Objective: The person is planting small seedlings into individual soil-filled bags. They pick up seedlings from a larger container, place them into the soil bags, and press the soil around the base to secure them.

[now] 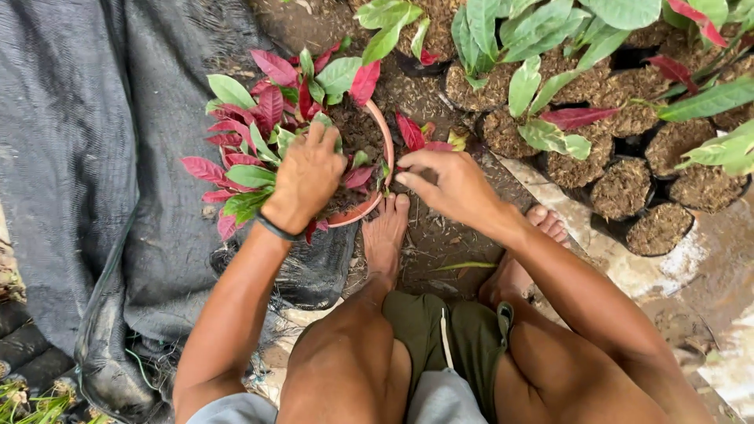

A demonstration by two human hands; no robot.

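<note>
A terracotta-coloured pot full of dark soil holds a plant with red and green leaves. My left hand is pressed down into the foliage and soil inside the pot, fingers closed around the stems. My right hand rests at the pot's right rim, fingers pinched together near a small red leaf. What the fingertips pinch is too small to tell. I squat with bare feet just below the pot.
Grey-black shade netting covers the ground at left. Several black nursery bags of soil with green and red seedlings crowd the upper right. The ground at lower right is wet, muddy concrete.
</note>
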